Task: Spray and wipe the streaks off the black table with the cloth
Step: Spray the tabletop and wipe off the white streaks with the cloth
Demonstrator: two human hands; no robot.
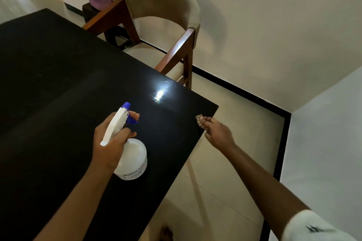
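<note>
Bare forearms reach up from the bottom edge over the black counter. The left hand is curled round the neck of a white spray bottle with a blue nozzle, forefinger on the trigger, held over the counter's near half. The right hand, at the counter's right edge, pinches a small bunched cloth.

The right hand hides most of the cloth.
</note>
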